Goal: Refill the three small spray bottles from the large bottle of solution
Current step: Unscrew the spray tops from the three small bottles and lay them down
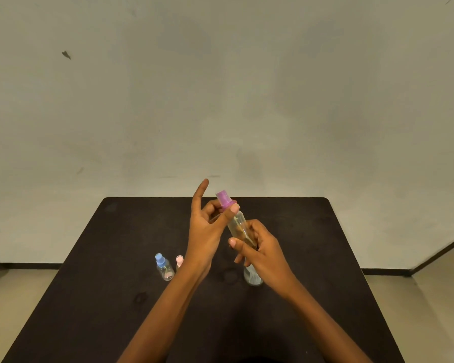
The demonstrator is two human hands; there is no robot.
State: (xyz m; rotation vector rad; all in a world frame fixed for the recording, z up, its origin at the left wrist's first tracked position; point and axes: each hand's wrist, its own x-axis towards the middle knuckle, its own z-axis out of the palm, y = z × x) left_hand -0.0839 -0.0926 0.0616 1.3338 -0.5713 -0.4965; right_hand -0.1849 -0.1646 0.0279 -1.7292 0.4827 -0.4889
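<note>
**Purple-topped bottle held aloft, cap pinched at the collar**

From my remote seat, the purple-topped spray bottle (237, 226) is up in the air over the middle of the table (325, 258), not resting on it. The right hand (262, 250) wraps fingers and thumb round the lower half of the clear body. The left hand (206, 231) pinches the collar of the purple cap (224, 199) between the thumb and curled fingers. Its forefinger sticks straight up and touches nothing.

What the next move turns on is this: the cap lies at about 11 o'clock from the right-hand grip. The bottle's long axis runs from its base at 5 o'clock to the nozzle at 11 o'clock, so it leans left rather than standing upright. The left hand is the one on the cap, coming in from the 9 o'clock side, and the right hand is the anchor. I judge this to be a twist of the spray head. I can't tell whether it is coming off or going on, nor how full the bottle is.

At 8 o'clock from the hands, the blue-capped bottle (164, 268) and the pink-capped bottle (179, 261) stand upright side by side. The pink one is partly behind the left wrist. The large bottle (252, 277) stands at 5 o'clock, mostly hidden under the right wrist, and its top is out of my sight.
</note>
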